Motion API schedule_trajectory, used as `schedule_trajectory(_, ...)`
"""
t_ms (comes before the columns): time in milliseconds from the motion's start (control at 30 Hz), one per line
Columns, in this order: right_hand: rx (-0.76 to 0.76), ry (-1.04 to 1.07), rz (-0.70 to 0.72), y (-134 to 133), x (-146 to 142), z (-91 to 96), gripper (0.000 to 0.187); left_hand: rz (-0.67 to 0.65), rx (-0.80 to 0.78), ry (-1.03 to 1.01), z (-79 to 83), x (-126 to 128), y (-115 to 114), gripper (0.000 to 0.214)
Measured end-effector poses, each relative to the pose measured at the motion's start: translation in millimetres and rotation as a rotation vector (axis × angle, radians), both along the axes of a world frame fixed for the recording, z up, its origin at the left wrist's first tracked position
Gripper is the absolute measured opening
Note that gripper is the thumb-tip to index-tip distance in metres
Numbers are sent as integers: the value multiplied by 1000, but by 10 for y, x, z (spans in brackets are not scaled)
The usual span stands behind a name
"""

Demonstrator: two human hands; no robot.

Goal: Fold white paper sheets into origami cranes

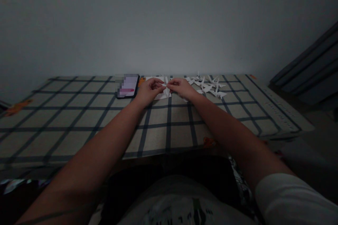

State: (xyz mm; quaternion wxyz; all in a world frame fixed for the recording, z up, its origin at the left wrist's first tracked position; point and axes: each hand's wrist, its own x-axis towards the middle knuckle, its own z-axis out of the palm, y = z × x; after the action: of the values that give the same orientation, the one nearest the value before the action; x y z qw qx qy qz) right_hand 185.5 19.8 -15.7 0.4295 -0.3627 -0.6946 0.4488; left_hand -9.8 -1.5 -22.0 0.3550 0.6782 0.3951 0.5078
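Both my arms reach far across a table covered by a beige cloth with a dark grid pattern (pixel 79 119). My left hand (pixel 150 89) and my right hand (pixel 181 87) meet near the far edge, fingers pinched on a small white folded paper piece (pixel 165 85). Under them lies a white paper sheet (pixel 162 95). To the right of my right hand sit several white folded paper cranes (pixel 208 86).
A phone with a lit screen (pixel 127 85) lies just left of my left hand. A plain grey wall rises behind the table. A dark striped surface (pixel 311 70) stands at the right. The table's right edge (pixel 285 112) drops off.
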Motion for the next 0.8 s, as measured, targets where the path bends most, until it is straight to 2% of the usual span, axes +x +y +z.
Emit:
schedule_trajectory(233,31,-4,-10,-2,-7,6,12,28,-72,-65,39,43,-46,43)
schedule_trajectory(433,55,8,20,9,8,-17,13,62,-141,13,58,23,-74,45)
schedule_trajectory(800,32,-57,18,-44,1,11,13,80,-9,198,-46,-46,17,41)
